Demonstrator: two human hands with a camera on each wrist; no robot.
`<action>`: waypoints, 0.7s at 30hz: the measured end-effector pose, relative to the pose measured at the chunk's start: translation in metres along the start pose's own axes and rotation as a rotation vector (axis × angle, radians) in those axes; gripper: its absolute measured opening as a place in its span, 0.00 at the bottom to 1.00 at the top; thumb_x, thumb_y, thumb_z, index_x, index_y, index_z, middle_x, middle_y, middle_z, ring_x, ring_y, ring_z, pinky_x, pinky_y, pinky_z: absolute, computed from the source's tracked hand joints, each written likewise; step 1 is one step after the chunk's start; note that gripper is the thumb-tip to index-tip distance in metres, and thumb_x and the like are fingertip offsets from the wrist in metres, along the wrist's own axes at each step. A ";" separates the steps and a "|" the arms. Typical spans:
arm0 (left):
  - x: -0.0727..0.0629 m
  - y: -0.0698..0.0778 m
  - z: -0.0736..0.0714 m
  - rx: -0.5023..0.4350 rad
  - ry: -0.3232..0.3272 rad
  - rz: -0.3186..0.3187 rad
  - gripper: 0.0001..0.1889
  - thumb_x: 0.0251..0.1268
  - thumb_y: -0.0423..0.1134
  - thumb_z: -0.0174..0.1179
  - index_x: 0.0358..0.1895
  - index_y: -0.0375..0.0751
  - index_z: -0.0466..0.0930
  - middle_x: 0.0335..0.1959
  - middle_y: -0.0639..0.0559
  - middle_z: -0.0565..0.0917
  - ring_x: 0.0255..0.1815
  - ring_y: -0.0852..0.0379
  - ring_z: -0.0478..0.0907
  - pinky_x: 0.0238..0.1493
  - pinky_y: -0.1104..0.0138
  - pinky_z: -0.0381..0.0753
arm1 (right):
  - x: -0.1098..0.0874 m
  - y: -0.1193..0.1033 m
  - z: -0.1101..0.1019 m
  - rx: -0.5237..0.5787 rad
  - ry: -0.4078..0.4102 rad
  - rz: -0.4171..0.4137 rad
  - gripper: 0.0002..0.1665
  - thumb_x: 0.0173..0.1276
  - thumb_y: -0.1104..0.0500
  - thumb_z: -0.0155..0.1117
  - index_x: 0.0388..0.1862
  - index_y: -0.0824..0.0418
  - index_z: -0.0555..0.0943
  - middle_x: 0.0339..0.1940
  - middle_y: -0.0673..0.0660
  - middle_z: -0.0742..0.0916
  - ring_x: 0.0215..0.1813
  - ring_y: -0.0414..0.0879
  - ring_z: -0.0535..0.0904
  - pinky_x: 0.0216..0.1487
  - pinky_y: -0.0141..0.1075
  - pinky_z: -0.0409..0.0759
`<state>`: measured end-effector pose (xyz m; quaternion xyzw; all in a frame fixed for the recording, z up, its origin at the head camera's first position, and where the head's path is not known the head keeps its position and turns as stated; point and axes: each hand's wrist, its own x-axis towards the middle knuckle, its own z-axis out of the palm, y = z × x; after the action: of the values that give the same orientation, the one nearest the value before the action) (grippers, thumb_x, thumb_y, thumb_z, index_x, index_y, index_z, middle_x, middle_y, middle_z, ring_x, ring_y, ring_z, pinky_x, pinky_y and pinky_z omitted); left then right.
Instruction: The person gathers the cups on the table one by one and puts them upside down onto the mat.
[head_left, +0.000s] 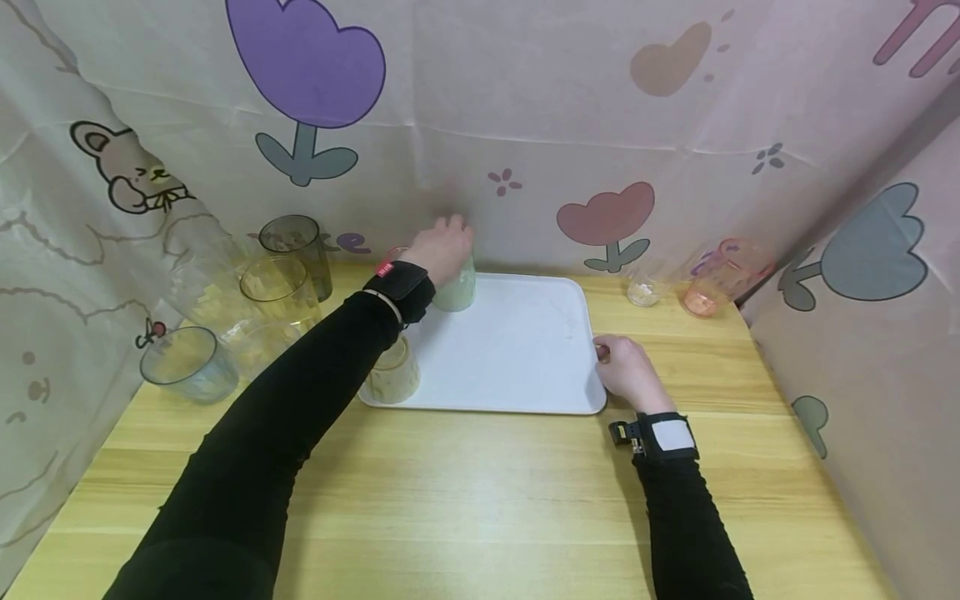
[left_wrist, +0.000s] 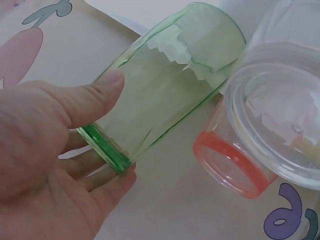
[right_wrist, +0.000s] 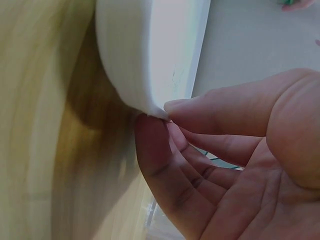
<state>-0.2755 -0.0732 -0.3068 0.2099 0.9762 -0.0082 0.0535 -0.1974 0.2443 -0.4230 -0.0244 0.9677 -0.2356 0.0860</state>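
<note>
Wooden surface (head_left: 480,500), light yellow, walled in on three sides by a cartoon-print cloth backdrop (head_left: 525,100) with tulips and a bear. White tray (head_left: 517,350), rounded corners, lies flat near the middle of the surface, toward the backdrop. Cluster of clear and tinted tumblers (head_left: 277,283) stands left of the tray, upright; a bluish one (head_left: 187,362) sits nearest the surface's left edge. A yellowish cup (head_left: 392,375) stands on the tray's near-left corner, partly hidden by the left forearm. Right of the tray, by the backdrop, an orange cup (head_left: 720,279) leans tilted, with a small clear cup (head_left: 645,287) just beside it. Left hand (head_left: 442,250) reaches to the tray's far-left corner and grips a green cup (left_wrist: 165,85); wrist view shows thumb on the cup's side and fingers (left_wrist: 100,175) under its rim, fingers curled round it. Just beside the green cup, an orange-rimmed cup (left_wrist: 230,160) and a clear cup (left_wrist: 280,120) overlapping it. Right hand (head_left: 630,371) holds the tray's right edge near its front corner; wrist view shows thumb (right_wrist: 200,107) on top of the rim, fingers curled beneath, pinching it.
</note>
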 end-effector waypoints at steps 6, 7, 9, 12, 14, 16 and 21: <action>0.004 0.000 0.003 0.012 0.006 -0.006 0.32 0.68 0.32 0.67 0.72 0.32 0.66 0.66 0.33 0.72 0.64 0.39 0.72 0.69 0.49 0.81 | 0.000 0.000 0.000 0.007 -0.010 0.015 0.33 0.62 0.73 0.51 0.69 0.74 0.74 0.59 0.74 0.85 0.60 0.66 0.81 0.66 0.60 0.79; 0.004 -0.001 0.003 0.016 0.006 -0.007 0.31 0.69 0.32 0.67 0.72 0.31 0.66 0.66 0.34 0.72 0.64 0.39 0.72 0.69 0.49 0.82 | 0.001 -0.001 0.000 0.008 -0.012 0.017 0.33 0.62 0.73 0.52 0.69 0.74 0.74 0.59 0.73 0.85 0.60 0.65 0.81 0.65 0.60 0.79; 0.002 0.000 0.002 0.018 0.009 -0.010 0.31 0.69 0.33 0.66 0.71 0.31 0.66 0.66 0.34 0.72 0.64 0.39 0.72 0.68 0.49 0.82 | 0.001 -0.002 0.000 0.010 -0.015 0.021 0.33 0.62 0.73 0.52 0.69 0.74 0.74 0.59 0.73 0.85 0.60 0.65 0.81 0.65 0.59 0.80; 0.000 0.000 -0.003 0.011 0.021 -0.009 0.32 0.68 0.35 0.68 0.71 0.31 0.66 0.65 0.34 0.72 0.65 0.40 0.72 0.68 0.50 0.82 | 0.000 -0.003 -0.001 0.012 -0.021 0.025 0.34 0.62 0.73 0.52 0.69 0.74 0.74 0.59 0.73 0.85 0.59 0.64 0.81 0.64 0.59 0.80; -0.002 0.001 -0.007 -0.003 0.040 0.001 0.34 0.67 0.36 0.70 0.71 0.31 0.65 0.66 0.34 0.71 0.66 0.40 0.71 0.68 0.50 0.82 | 0.000 -0.004 -0.002 0.014 -0.027 0.032 0.34 0.62 0.73 0.52 0.70 0.74 0.73 0.59 0.73 0.84 0.58 0.64 0.81 0.63 0.58 0.81; -0.005 0.002 -0.012 -0.020 0.070 0.020 0.35 0.66 0.36 0.70 0.72 0.31 0.65 0.68 0.34 0.71 0.68 0.40 0.71 0.69 0.51 0.82 | 0.000 -0.004 -0.002 0.018 -0.034 0.041 0.34 0.63 0.72 0.52 0.71 0.74 0.73 0.60 0.73 0.84 0.59 0.64 0.81 0.63 0.58 0.81; -0.018 0.010 -0.026 -0.098 0.169 0.070 0.36 0.67 0.38 0.69 0.74 0.32 0.63 0.71 0.35 0.69 0.70 0.42 0.72 0.69 0.54 0.81 | -0.001 -0.001 -0.003 0.017 -0.042 0.038 0.33 0.65 0.72 0.53 0.71 0.74 0.72 0.61 0.74 0.83 0.58 0.63 0.80 0.62 0.57 0.81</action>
<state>-0.2578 -0.0703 -0.2789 0.2408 0.9686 0.0592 -0.0187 -0.1971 0.2444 -0.4197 -0.0102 0.9640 -0.2413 0.1109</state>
